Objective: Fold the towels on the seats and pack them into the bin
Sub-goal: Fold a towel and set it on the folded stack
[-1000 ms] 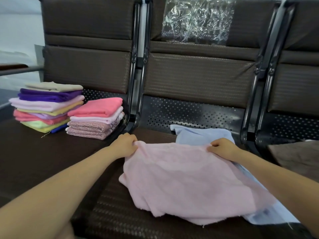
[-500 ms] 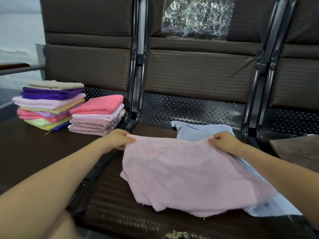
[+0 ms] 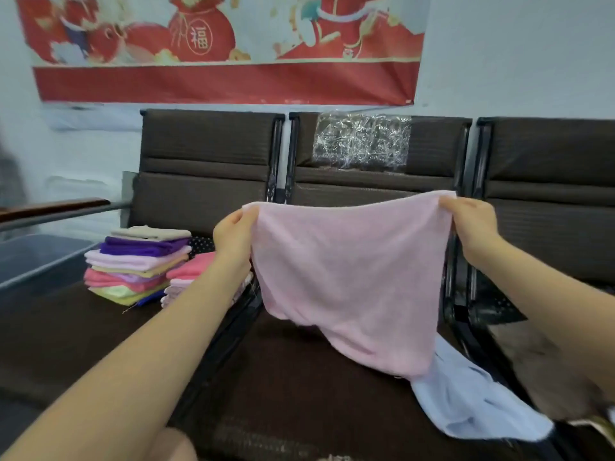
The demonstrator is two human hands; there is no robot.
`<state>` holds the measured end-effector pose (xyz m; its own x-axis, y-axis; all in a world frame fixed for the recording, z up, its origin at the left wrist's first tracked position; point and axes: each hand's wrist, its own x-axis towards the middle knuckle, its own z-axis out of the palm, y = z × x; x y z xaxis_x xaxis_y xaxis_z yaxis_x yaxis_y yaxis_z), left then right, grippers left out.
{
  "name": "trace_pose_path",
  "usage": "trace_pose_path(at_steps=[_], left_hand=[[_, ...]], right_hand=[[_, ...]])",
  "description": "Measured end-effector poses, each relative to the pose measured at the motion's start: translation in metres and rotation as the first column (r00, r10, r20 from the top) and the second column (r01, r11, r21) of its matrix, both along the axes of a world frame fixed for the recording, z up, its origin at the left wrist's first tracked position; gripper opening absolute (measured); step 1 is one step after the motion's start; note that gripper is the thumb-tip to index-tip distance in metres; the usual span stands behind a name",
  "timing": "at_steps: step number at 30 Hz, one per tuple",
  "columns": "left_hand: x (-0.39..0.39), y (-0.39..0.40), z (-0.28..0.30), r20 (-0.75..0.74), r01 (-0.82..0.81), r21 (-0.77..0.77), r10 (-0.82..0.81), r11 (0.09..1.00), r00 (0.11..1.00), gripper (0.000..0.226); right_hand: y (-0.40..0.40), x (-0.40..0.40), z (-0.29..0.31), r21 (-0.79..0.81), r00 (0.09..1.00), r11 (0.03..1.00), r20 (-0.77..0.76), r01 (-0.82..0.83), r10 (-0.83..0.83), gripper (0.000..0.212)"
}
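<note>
Head view: banner [image 3: 226,84] reads 福; hands pinch pink towel [image 3: 349,277].

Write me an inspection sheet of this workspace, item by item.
Surface: dark brown seats in a row, padded backs.
Job's things: pink towel held up, spread; blue towel loose on the middle seat; two folded stacks on the left seat; bin: a grey edge far left, unclear.
Clutter: crinkled plastic wrap on the middle backrest.
Hands: left hand and right hand each pinch a top corner of the pink towel.
Cables: nothing seen.
Surroundings: pale wall, red banner above.
</note>
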<state>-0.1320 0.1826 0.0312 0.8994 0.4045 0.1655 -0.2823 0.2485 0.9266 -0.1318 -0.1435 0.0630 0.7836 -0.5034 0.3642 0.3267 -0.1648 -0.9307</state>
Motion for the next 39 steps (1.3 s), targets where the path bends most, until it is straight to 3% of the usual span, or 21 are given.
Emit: trace_pose_path(at_steps=[2, 5, 7, 10, 12, 14, 17, 20, 22, 25, 26, 27, 30, 32, 35, 38, 39], left_hand=[[-0.007, 0.0, 0.022, 0.034, -0.053, 0.02, 0.052, 0.998, 0.998, 0.026], [-0.01, 0.008, 0.048, 0.095, -0.151, 0.202, 0.134, 0.968, 0.986, 0.025], [-0.012, 0.014, 0.058, 0.148, -0.206, 0.367, 0.162, 0.907, 0.976, 0.024], [-0.019, 0.02, 0.06, 0.186, -0.242, 0.453, 0.174, 0.858, 0.967, 0.031], [-0.026, 0.024, 0.062, 0.234, -0.206, 0.4, 0.118, 0.893, 0.965, 0.025], [-0.031, 0.026, 0.068, 0.241, -0.125, 0.294, 0.053, 0.948, 0.969, 0.021], [-0.028, 0.031, 0.072, 0.114, 0.042, 0.163, -0.061, 0.986, 0.992, 0.014], [-0.006, 0.036, 0.048, -0.047, 0.183, 0.111, -0.179, 0.977, 0.983, 0.015], [0.014, 0.04, 0.017, -0.223, 0.206, 0.285, -0.144, 0.936, 0.964, 0.03], [0.025, 0.039, -0.034, -0.34, 0.239, 0.615, -0.021, 0.751, 0.94, 0.029], [0.028, 0.038, -0.054, -0.346, 0.253, 0.647, -0.018, 0.719, 0.938, 0.036], [0.026, 0.037, -0.067, -0.367, 0.263, 0.617, -0.025, 0.742, 0.93, 0.044], [0.041, 0.034, -0.105, -0.452, 0.257, 0.481, -0.014, 0.838, 0.892, 0.045], [0.057, 0.032, -0.119, -0.454, 0.248, 0.416, -0.036, 0.875, 0.89, 0.045], [0.069, 0.03, -0.131, -0.391, 0.255, 0.396, -0.089, 0.882, 0.916, 0.049], [0.085, 0.024, -0.147, -0.363, 0.209, 0.423, -0.046, 0.882, 0.931, 0.013], [0.09, 0.02, -0.15, -0.377, 0.191, 0.431, -0.017, 0.882, 0.926, 0.011]], right_hand=[[0.003, -0.009, 0.021, -0.02, 0.997, 1.0, 0.078, -0.013, 0.015, 0.066], [0.012, -0.019, 0.035, -0.031, 0.993, 0.999, 0.121, -0.016, 0.02, 0.068], [0.019, -0.028, 0.038, -0.015, 0.992, 1.0, 0.122, -0.011, 0.013, 0.062], [0.027, -0.036, 0.044, 0.068, 0.991, 0.996, 0.124, -0.057, 0.048, 0.047], [0.033, -0.042, 0.052, 0.206, 0.987, 0.97, 0.123, -0.131, 0.108, 0.016], [0.035, -0.043, 0.06, 0.318, 0.967, 0.914, 0.13, -0.252, 0.221, 0.005], [0.036, -0.043, 0.067, 0.341, 0.917, 0.852, 0.11, -0.396, 0.383, 0.013], [0.033, -0.035, 0.055, 0.357, 0.91, 0.856, -0.035, -0.375, 0.413, 0.012], [0.025, -0.023, 0.031, 0.318, 0.917, 0.903, -0.179, -0.289, 0.356, 0.01], [0.008, -0.002, -0.023, -0.05, 0.894, 0.993, -0.442, -0.11, 0.077, 0.02], [0.004, 0.001, -0.044, -0.163, 0.866, 0.982, -0.501, -0.098, 0.004, 0.017], [0.001, 0.003, -0.061, -0.211, 0.834, 0.973, -0.55, -0.095, -0.038, 0.02], [-0.004, 0.006, -0.104, -0.101, 0.764, 0.988, -0.644, -0.115, 0.023, 0.019], [-0.004, 0.009, -0.12, 0.07, 0.766, 0.99, -0.628, -0.12, 0.137, 0.015], [0.0, 0.023, -0.133, 0.176, 0.784, 0.98, -0.594, -0.089, 0.178, 0.017], [0.003, 0.042, -0.146, 0.167, 0.801, 0.985, -0.583, -0.05, 0.139, 0.02], [0.001, 0.049, -0.153, 0.151, 0.798, 0.988, -0.591, -0.03, 0.115, 0.02]])
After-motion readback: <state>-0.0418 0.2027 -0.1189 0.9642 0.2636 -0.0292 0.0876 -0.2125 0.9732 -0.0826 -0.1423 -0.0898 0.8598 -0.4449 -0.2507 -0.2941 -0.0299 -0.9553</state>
